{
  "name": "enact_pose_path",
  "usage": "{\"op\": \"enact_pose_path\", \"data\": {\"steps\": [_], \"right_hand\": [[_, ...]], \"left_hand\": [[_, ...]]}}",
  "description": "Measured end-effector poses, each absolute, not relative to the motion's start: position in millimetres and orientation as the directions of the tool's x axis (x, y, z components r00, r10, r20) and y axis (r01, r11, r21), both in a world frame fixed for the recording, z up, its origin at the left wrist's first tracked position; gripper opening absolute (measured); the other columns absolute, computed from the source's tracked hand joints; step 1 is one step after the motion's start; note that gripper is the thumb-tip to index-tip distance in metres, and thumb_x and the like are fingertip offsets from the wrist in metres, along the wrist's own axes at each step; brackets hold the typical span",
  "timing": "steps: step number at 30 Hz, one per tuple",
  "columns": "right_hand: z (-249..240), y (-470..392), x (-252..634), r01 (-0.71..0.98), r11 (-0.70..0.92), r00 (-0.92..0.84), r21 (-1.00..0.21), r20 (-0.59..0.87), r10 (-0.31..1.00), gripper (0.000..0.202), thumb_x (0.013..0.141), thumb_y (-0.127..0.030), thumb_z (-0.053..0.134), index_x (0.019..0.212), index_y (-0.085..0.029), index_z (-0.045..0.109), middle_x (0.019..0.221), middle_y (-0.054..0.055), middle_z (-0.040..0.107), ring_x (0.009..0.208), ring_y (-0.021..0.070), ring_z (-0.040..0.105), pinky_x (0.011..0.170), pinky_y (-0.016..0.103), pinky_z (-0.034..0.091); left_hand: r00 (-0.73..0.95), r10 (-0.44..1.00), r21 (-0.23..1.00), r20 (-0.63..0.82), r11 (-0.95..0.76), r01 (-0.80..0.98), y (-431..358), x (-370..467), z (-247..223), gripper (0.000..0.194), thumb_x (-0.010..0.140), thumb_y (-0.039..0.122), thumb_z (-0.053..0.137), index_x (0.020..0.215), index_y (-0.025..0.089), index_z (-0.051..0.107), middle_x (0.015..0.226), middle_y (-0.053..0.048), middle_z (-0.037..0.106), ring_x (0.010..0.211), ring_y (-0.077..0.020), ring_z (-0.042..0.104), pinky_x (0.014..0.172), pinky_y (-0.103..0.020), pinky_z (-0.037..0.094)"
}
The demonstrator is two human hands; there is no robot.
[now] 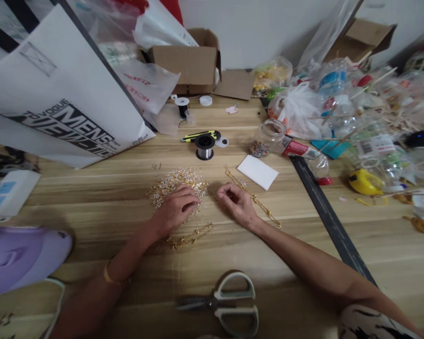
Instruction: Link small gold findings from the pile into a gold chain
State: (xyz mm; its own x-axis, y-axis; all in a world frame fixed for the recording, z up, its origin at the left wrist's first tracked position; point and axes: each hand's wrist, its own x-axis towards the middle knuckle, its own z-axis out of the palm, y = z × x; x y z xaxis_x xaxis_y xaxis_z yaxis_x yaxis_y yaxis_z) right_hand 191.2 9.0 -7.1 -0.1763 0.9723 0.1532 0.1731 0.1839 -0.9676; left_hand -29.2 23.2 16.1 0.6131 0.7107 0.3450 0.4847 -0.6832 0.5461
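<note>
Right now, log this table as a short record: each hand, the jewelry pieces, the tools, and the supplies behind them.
Left hand: at the pile of small pieces, hold unclear
Right hand: fingers bent in together, hold unclear
Beside right hand: longer gold chain
Below left hand: shorter gold chain
Nearest the person: scissors
Beyond hands: wire spool, white card, clear jar

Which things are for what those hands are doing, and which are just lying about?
Seem part of it:
left hand, at the heap of small gold and clear pieces
right hand, pinching, beside a gold chain
second gold chain
maybe the spool of silvery wire and scissors

Seem just lying about:
white shopping bag
cardboard box
plastic bottles
</note>
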Motion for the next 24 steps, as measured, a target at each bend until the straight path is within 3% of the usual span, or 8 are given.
{"op": "enact_pose_path", "data": {"steps": [4, 8, 13, 17, 24], "right_hand": [[-6, 8, 190, 0.205, 0.25, -0.193, -0.946, 0.211, 0.958, 0.015, 0.087, -0.029, 0.055, 0.079, -0.017, 0.058, 0.071, 0.002, 0.055, 0.064, 0.0125, 0.049, 0.057, 0.025, 0.038], [-5, 8, 189, 0.226, 0.265, -0.206, -0.937, 0.22, 0.953, 0.015, 0.087, -0.028, 0.055, 0.078, -0.017, 0.059, 0.069, 0.001, 0.054, 0.062, 0.0122, 0.048, 0.056, 0.025, 0.037], [-5, 8, 189, 0.159, 0.175, -0.14, -0.972, 0.153, 0.978, 0.018, 0.086, -0.033, 0.057, 0.078, -0.017, 0.058, 0.069, 0.001, 0.054, 0.061, 0.0118, 0.047, 0.054, 0.024, 0.036], [-3, 11, 190, 0.046, 0.066, -0.041, -0.997, 0.065, 0.997, 0.025, 0.083, -0.041, 0.06, 0.078, -0.017, 0.056, 0.062, -0.001, 0.051, 0.055, 0.0107, 0.044, 0.049, 0.023, 0.034], [2, 16, 191, -0.084, 0.027, 0.06, -0.996, 0.022, 0.998, 0.029, 0.079, -0.045, 0.063, 0.077, -0.017, 0.054, 0.058, -0.003, 0.049, 0.051, 0.0095, 0.043, 0.048, 0.023, 0.035]], "left_hand": [[0.544, 0.775, 0.609, 0.323, -0.61, 0.507, 23, -31, 13, 0.011, 0.086, 0.011, 0.056, 0.085, 0.015, 0.067, 0.082, -0.004, 0.066, 0.08, -0.0153, 0.059, 0.075, -0.029, 0.047], [0.509, 0.798, 0.596, 0.324, -0.59, 0.545, 23, -32, 11, 0.011, 0.087, 0.012, 0.056, 0.086, 0.015, 0.066, 0.081, -0.004, 0.066, 0.079, -0.0148, 0.06, 0.074, -0.029, 0.048], [0.565, 0.728, 0.44, 0.388, -0.685, 0.581, 24, -30, 10, 0.021, 0.09, 0.012, 0.05, 0.105, 0.016, 0.064, 0.104, -0.008, 0.066, 0.102, -0.02, 0.056, 0.092, -0.04, 0.048], [0.671, 0.663, 0.292, 0.332, -0.749, 0.595, 27, -25, 8, 0.038, 0.089, 0.008, 0.042, 0.125, 0.015, 0.054, 0.122, -0.012, 0.06, 0.122, -0.0252, 0.045, 0.104, -0.05, 0.042], [0.736, 0.617, 0.174, 0.279, -0.786, 0.593, 37, -12, 8, 0.037, 0.089, 0.008, 0.041, 0.123, 0.011, 0.054, 0.125, -0.013, 0.057, 0.127, -0.0268, 0.042, 0.106, -0.049, 0.04]]}}
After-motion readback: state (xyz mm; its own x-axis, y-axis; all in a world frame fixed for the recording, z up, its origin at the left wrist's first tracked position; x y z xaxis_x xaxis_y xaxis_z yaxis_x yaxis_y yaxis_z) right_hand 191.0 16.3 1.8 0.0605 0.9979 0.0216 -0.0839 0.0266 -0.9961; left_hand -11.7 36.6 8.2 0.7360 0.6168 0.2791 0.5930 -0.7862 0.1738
